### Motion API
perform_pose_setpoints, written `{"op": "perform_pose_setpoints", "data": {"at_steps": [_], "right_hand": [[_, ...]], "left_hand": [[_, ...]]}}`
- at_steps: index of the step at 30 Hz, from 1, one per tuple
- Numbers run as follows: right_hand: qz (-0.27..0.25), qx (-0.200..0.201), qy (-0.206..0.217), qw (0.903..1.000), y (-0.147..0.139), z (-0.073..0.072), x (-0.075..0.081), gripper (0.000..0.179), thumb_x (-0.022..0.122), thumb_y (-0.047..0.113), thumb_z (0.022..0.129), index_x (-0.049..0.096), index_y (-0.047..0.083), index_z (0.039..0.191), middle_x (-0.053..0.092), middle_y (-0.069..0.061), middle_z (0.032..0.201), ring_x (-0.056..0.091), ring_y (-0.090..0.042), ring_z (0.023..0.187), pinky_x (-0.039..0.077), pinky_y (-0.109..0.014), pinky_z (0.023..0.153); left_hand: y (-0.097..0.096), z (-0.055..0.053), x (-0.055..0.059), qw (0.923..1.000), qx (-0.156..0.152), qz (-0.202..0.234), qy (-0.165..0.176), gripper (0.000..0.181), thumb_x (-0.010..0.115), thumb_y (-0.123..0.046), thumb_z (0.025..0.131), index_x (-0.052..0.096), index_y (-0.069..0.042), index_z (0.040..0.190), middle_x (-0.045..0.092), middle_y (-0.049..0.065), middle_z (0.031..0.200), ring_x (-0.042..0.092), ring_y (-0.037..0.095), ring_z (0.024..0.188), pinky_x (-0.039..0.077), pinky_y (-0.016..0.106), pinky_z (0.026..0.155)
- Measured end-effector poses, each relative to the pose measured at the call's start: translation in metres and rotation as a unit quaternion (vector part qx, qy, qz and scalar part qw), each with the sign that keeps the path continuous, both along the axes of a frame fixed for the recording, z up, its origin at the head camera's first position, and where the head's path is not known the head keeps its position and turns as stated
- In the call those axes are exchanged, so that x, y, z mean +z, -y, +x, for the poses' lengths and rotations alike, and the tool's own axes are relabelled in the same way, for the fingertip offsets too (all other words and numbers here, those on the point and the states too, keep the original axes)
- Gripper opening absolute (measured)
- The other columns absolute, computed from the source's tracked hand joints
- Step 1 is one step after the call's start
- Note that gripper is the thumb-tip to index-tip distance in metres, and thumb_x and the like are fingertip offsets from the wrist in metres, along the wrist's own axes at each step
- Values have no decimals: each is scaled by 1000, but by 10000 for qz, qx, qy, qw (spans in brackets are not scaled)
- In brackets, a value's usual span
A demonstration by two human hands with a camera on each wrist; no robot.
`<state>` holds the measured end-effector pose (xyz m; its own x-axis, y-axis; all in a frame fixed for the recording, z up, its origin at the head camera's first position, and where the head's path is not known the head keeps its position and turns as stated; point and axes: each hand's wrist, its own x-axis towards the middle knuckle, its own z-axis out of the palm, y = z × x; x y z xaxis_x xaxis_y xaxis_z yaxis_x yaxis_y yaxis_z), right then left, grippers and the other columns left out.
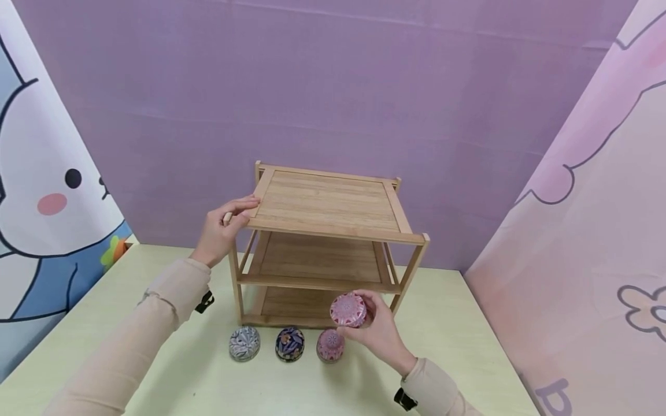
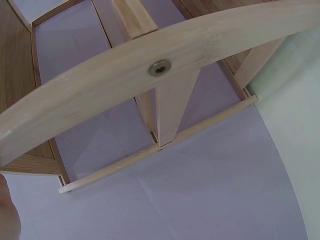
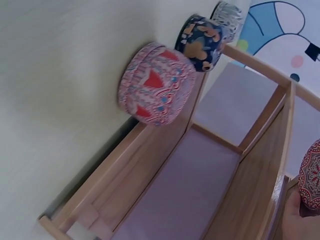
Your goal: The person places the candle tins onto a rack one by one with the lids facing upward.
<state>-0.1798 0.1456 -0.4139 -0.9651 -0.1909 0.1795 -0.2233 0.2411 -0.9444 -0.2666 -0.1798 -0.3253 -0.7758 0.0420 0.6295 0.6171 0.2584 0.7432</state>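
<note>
A three-tier wooden shelf rack [image 1: 333, 202] stands on the table. My left hand [image 1: 221, 231] grips the left edge of its top board near the front corner. My right hand [image 1: 382, 332] holds a round pink patterned tin [image 1: 348, 309] by its side, in front of the lower tiers. In the right wrist view, the held tin [image 3: 312, 177] shows at the right edge. On the table before the rack stand a grey-white leaf-patterned tin [image 1: 244, 344], a dark blue floral tin [image 1: 289, 344] and another pink tin [image 1: 330, 345], below the held one.
The pale table [image 1: 177, 370] extends around the rack. A purple backdrop [image 1: 333, 86] rises behind it. Cartoon-printed panels flank both sides, a rabbit panel [image 1: 52, 173] at left and a pink panel [image 1: 588, 231] at right.
</note>
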Motion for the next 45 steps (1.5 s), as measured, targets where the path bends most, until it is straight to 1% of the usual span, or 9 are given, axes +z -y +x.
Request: {"op": "perform_pose_setpoints", "data": {"at_steps": [6, 15, 23, 30, 31, 34, 36, 42, 45], "right_hand": [[-102, 34, 135, 9999, 4, 1, 6, 69, 82, 2, 57, 48, 8, 118, 59, -10, 115, 55, -22, 108, 44, -17, 93], [53, 231, 207, 9995, 9, 3, 13, 75, 81, 5, 61, 48, 12, 127, 52, -13, 121, 53, -26, 108, 46, -15, 89], [500, 534, 17, 9973, 16, 2, 20, 72, 81, 13, 63, 50, 16, 127, 54, -11, 120, 54, -24, 108, 46, -19, 88], [727, 869, -279, 9932, 21, -2, 37, 70, 81, 16, 65, 49, 16, 127, 56, -9, 119, 56, -21, 105, 48, -23, 86], [758, 905, -271, 9926, 23, 0, 43, 70, 80, 15, 65, 49, 14, 128, 56, -10, 119, 57, -22, 105, 47, -23, 86], [751, 986, -298, 9918, 24, -1, 50, 71, 80, 16, 66, 48, 13, 129, 56, -10, 118, 57, -22, 103, 49, -23, 85], [749, 1008, -320, 9916, 26, -2, 54, 71, 80, 15, 66, 48, 12, 129, 56, -9, 118, 57, -22, 102, 49, -25, 84], [786, 1078, -556, 9895, 30, -8, 66, 69, 80, 16, 66, 49, 13, 127, 57, -9, 118, 57, -22, 102, 49, -27, 85], [647, 1139, -536, 9899, 32, -10, 74, 68, 79, 13, 67, 49, 14, 127, 56, -10, 119, 57, -23, 104, 50, -29, 87]], "left_hand": [[-2, 1, 4, 10000, 7, 10, 19, 27, 53, -10, 90, 61, 1, 113, 57, 17, 124, 46, 17, 124, 35, 10, 99], [-8, 13, 13, 10000, 20, 16, -22, 26, 50, -4, 90, 59, 8, 111, 54, 24, 123, 46, 22, 124, 36, 9, 97], [0, 1, 1, 10000, -1, 42, -79, 27, 53, -9, 90, 61, 1, 113, 57, 18, 123, 47, 13, 123, 36, 10, 99], [2, -1, 0, 10000, -15, 27, -49, 27, 53, -10, 90, 61, 0, 113, 57, 17, 123, 46, 14, 124, 36, 10, 99], [2, 0, 0, 10000, -11, 16, -21, 27, 53, -10, 90, 61, 1, 113, 57, 17, 123, 46, 14, 124, 36, 10, 99], [2, 0, -1, 10000, 6, 5, 3, 27, 52, -11, 91, 61, 0, 113, 57, 17, 123, 47, 12, 123, 36, 10, 99], [1, 2, 0, 10000, -1, 21, 1, 27, 52, -11, 91, 61, 1, 113, 57, 17, 123, 47, 11, 123, 36, 10, 98], [-7, 18, 15, 10000, 46, -32, -34, 26, 51, -5, 90, 59, 8, 111, 56, 23, 122, 45, 29, 123, 37, 8, 96], [-9, 22, 19, 9999, 120, -99, -38, 27, 50, -4, 90, 59, 9, 111, 56, 24, 121, 44, 33, 122, 36, 8, 96]]}}
